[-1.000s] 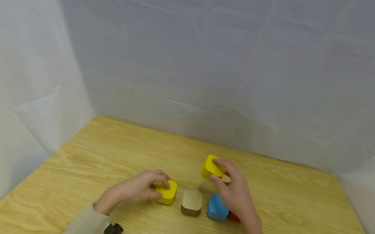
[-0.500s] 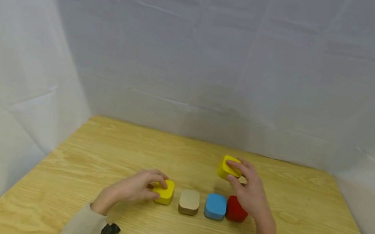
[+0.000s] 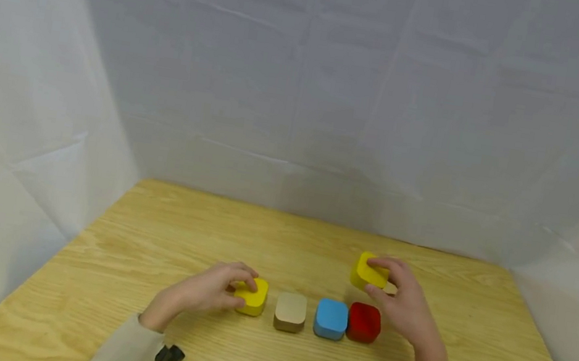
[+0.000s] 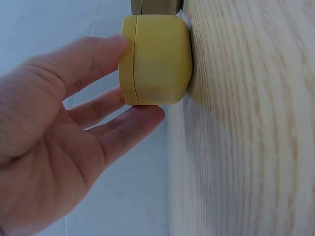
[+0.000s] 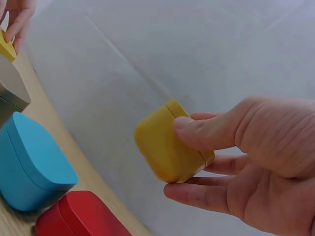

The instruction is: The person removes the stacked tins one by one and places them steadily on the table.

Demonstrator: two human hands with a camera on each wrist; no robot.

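Observation:
Four rounded blocks stand in a row on the wooden table (image 3: 158,229): a yellow block (image 3: 255,298), a tan block (image 3: 290,312), a blue block (image 3: 331,319) and a red block (image 3: 364,323). My left hand (image 3: 244,289) grips the row's yellow block (image 4: 157,59) between thumb and fingers; it rests on the table. My right hand (image 3: 372,275) pinches a second yellow block (image 3: 365,273) in the air, behind and above the red block. In the right wrist view my thumb lies across this lifted yellow block (image 5: 167,142), above the blue block (image 5: 32,162) and red block (image 5: 83,216).
White sheeting (image 3: 304,83) walls in the table at the back and on both sides. Bare wood lies behind the row and to its left and right. Black wrist straps (image 3: 168,356) show at the bottom edge.
My right hand has carried the lifted yellow block rightward and a little lower, from above the tan block to behind the red block, which is now uncovered. The left hand has stayed put.

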